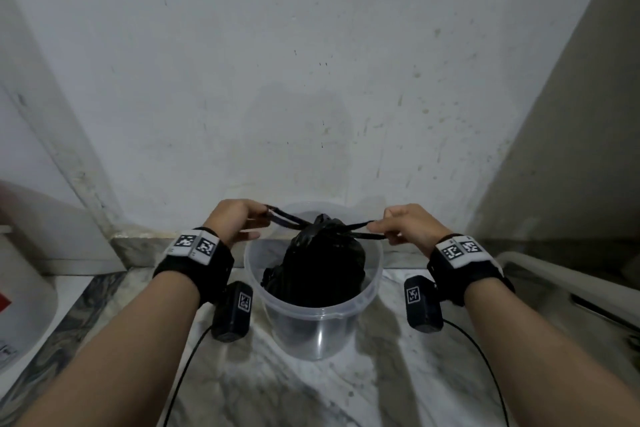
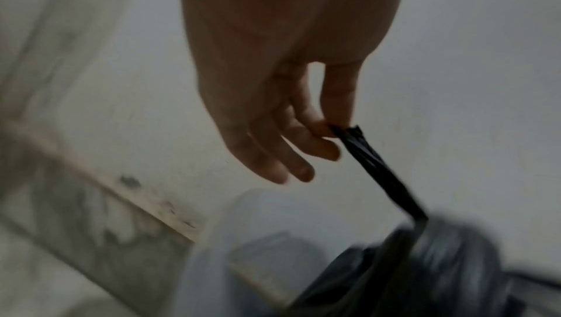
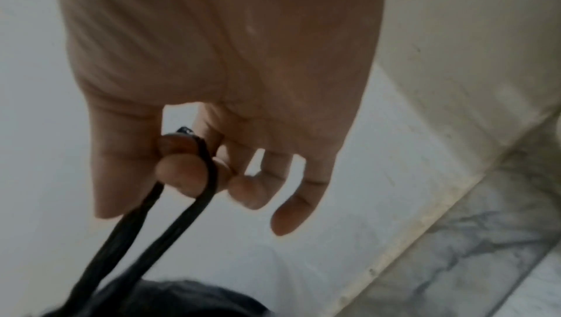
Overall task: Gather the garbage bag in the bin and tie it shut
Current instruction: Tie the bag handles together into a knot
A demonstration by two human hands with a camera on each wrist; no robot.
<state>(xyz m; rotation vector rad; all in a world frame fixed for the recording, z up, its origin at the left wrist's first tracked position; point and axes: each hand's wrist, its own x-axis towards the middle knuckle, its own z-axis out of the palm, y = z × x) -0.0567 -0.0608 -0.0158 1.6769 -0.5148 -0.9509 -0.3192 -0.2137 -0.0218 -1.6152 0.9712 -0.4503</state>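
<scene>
A black garbage bag (image 1: 323, 263) sits bunched up inside a clear plastic bin (image 1: 313, 329) on the marble floor. Its neck is gathered at the top, and two thin black handle loops stretch out sideways from it. My left hand (image 1: 242, 222) pinches the left loop (image 2: 373, 168) between thumb and fingers, over the bin's left rim. My right hand (image 1: 398, 227) pinches the right loop (image 3: 182, 214), which wraps round a fingertip, over the bin's right rim. Both loops are pulled taut. The bag (image 2: 425, 274) shows blurred at the lower right of the left wrist view.
A stained white wall (image 1: 311, 80) stands directly behind the bin. A white container (image 1: 20, 288) stands at the left, and a beige surface (image 1: 571, 288) at the right. Marble floor (image 1: 311, 392) lies in front of the bin. Black cables hang from both wrist cameras.
</scene>
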